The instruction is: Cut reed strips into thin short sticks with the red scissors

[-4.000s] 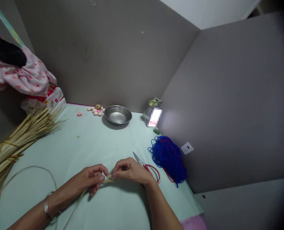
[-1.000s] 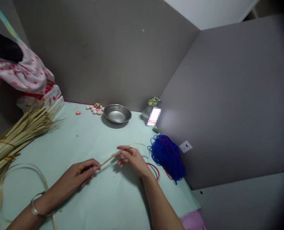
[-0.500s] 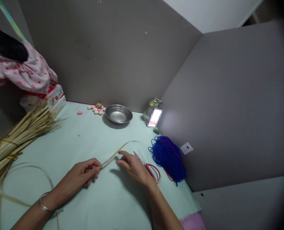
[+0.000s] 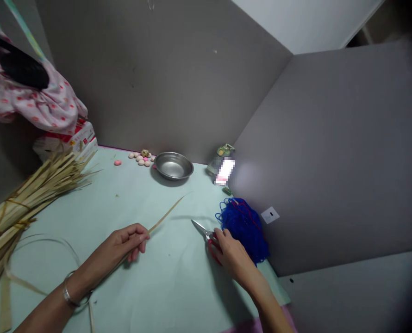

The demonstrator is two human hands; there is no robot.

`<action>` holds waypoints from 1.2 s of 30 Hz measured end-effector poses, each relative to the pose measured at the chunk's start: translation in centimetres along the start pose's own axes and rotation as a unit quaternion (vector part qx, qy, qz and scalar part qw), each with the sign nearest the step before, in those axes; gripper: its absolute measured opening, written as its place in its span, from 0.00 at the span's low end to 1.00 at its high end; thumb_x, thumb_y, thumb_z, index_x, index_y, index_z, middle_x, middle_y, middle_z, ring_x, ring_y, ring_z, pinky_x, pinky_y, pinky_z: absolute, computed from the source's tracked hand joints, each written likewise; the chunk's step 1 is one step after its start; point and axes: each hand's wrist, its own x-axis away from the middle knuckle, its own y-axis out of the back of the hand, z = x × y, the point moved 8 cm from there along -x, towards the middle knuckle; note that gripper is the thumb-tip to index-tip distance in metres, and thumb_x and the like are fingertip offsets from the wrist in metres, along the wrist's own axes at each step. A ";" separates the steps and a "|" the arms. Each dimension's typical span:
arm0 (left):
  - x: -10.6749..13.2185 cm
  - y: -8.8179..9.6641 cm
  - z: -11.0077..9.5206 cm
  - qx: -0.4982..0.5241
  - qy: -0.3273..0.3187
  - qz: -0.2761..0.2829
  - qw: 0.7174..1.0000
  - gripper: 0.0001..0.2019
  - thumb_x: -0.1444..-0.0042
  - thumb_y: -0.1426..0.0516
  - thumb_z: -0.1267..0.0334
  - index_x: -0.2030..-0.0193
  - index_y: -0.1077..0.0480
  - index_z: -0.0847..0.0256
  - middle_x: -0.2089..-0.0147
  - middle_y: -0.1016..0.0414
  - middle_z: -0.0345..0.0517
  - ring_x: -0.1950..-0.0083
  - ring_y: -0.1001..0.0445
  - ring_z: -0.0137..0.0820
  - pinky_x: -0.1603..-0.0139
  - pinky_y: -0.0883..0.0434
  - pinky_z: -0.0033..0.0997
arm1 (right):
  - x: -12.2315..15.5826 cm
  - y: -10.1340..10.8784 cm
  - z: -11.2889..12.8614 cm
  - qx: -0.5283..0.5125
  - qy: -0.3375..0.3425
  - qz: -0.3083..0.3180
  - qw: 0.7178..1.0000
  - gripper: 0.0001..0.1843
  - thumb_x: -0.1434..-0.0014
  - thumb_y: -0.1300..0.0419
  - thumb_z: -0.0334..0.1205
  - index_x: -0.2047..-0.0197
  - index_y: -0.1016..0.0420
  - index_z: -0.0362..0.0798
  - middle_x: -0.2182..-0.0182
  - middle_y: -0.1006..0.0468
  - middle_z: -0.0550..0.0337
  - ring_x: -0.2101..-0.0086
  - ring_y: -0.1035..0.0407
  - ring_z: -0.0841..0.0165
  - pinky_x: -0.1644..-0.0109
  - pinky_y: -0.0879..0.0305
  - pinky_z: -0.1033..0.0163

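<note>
Over your pale-green desk (image 4: 150, 291), below grey walls (image 4: 178, 83), your left hand (image 4: 127, 243) pinches a straw strip (image 4: 166, 216); your right hand (image 4: 235, 254) grips the scissors (image 4: 208, 235) beside blue cord (image 4: 246, 226).

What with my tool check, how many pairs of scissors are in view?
1: the scissors are at the right hand, beside the yarn. Any others under things would be hidden.

Pale green tabletop (image 4: 157, 296): metal bowl (image 4: 173, 170), straw bundle (image 4: 35, 199), blue cord (image 4: 249, 224) (heaped).
</note>
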 end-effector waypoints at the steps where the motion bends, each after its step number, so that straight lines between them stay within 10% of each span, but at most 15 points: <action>1: 0.0 0.0 0.0 0.000 -0.002 -0.001 1.000 0.15 0.36 0.46 0.49 0.62 0.29 0.59 0.70 0.28 0.37 0.74 0.35 0.26 0.73 0.39 0.27 | 0.2 0.3 0.4 -0.059 0.026 -0.009 0.998 0.21 0.35 0.47 0.34 0.40 0.35 0.45 0.50 0.29 0.44 0.57 0.27 0.59 0.54 0.36 0.58; 9: 0.0 0.3 -0.3 0.009 -0.018 -0.030 0.999 0.16 0.37 0.45 0.48 0.62 0.29 0.59 0.70 0.29 0.37 0.75 0.36 0.25 0.74 0.41 0.26 | 1.7 -0.4 7.1 -0.330 0.248 0.155 0.898 0.50 0.53 0.27 0.48 0.31 0.42 0.51 0.51 0.32 0.52 0.53 0.34 0.61 0.44 0.37 0.55; 19: 0.3 -1.8 0.0 -0.016 -0.002 0.024 1.000 0.18 0.39 0.45 0.46 0.64 0.29 0.60 0.75 0.31 0.36 0.78 0.36 0.26 0.75 0.41 0.27 | 0.2 -1.5 13.5 -0.523 0.282 0.246 0.766 0.38 0.39 0.46 0.68 0.39 0.34 0.48 0.70 0.34 0.63 0.72 0.42 0.73 0.67 0.44 0.65; 36: -0.1 -1.7 1.1 -0.021 0.007 0.016 1.000 0.17 0.40 0.44 0.47 0.68 0.30 0.60 0.76 0.29 0.35 0.79 0.37 0.25 0.77 0.43 0.26 | 0.7 -2.5 14.2 -0.588 0.169 0.230 0.757 0.26 0.40 0.41 0.63 0.64 0.30 0.45 0.80 0.44 0.71 0.81 0.47 0.76 0.73 0.39 0.66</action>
